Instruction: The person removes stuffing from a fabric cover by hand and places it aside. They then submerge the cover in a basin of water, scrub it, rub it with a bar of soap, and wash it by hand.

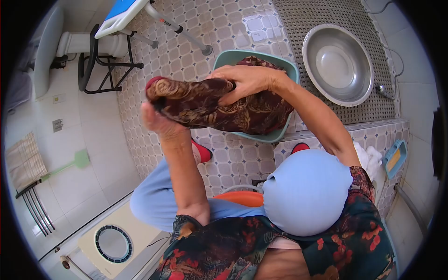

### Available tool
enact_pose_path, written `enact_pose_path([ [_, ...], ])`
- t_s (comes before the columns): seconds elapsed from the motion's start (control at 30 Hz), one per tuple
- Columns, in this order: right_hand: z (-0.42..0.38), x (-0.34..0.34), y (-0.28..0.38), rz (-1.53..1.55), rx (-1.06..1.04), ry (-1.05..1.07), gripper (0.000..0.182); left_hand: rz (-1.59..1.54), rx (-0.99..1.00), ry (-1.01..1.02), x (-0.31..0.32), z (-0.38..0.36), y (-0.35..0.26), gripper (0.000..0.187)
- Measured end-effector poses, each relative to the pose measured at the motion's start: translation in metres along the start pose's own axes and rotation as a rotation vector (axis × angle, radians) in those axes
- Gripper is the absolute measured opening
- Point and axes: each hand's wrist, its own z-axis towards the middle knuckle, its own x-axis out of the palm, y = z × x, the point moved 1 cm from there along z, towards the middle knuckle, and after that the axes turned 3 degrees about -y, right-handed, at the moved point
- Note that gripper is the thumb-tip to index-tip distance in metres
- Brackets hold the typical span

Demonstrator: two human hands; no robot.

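A dark maroon garment with a gold leaf pattern (200, 105) is bunched lengthwise above a teal basin (290, 67), and its right part lies inside the basin. My right hand (245, 83) grips the garment from above, thumb on the near side and fingers over the far side. At its left end, where a red edge shows, my left hand (161, 123) holds the cloth from below. Some of the left fingers are hidden behind the fabric.
A large metal basin (338, 65) stands on a grey perforated mat (298, 18) at right. A shower chair (135, 14) and a black folding frame (109, 70) are at upper left. An orange seat or tub (240, 198) is beneath me. White cloth (367, 158) and a small blue tray (395, 158) lie at right.
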Motion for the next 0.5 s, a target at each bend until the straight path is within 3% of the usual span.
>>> enact_pose_path([
  [0.07, -0.002, 0.007, 0.012, 0.077, -0.002, -0.080, 0.052, 0.043, 0.081, 0.200, -0.003, -0.001, -0.014, 0.050],
  [0.13, -0.005, 0.009, 0.009, 0.173, 0.027, -0.262, 0.037, 0.079, 0.122, 0.132, -0.007, 0.000, -0.019, 0.052],
  [0.17, -0.006, 0.007, 0.005, 0.178, 0.026, -0.258, 0.037, 0.114, 0.170, 0.060, -0.010, -0.001, -0.021, 0.053],
  [0.23, -0.009, -0.006, -0.002, 0.048, -0.125, -0.577, 0.031, 0.158, 0.166, 0.132, -0.014, 0.006, -0.012, 0.052],
  [0.3, -0.010, -0.006, -0.006, 0.177, -0.114, -0.649, 0.030, 0.351, 0.165, -0.171, -0.042, 0.023, 0.007, 0.044],
  [0.37, -0.014, 0.000, 0.004, 0.356, -0.051, -0.832, 0.044, 0.328, -0.075, -0.268, -0.063, 0.035, 0.038, 0.026],
  [0.4, -0.014, 0.008, 0.008, 0.275, -0.052, -0.783, 0.049, 0.299, -0.144, -0.262, -0.076, 0.041, 0.056, 0.025],
  [0.5, -0.018, 0.052, 0.042, -0.291, -0.097, -0.698, 0.026, 0.145, -0.250, -0.369, -0.095, 0.043, 0.100, 0.025],
])
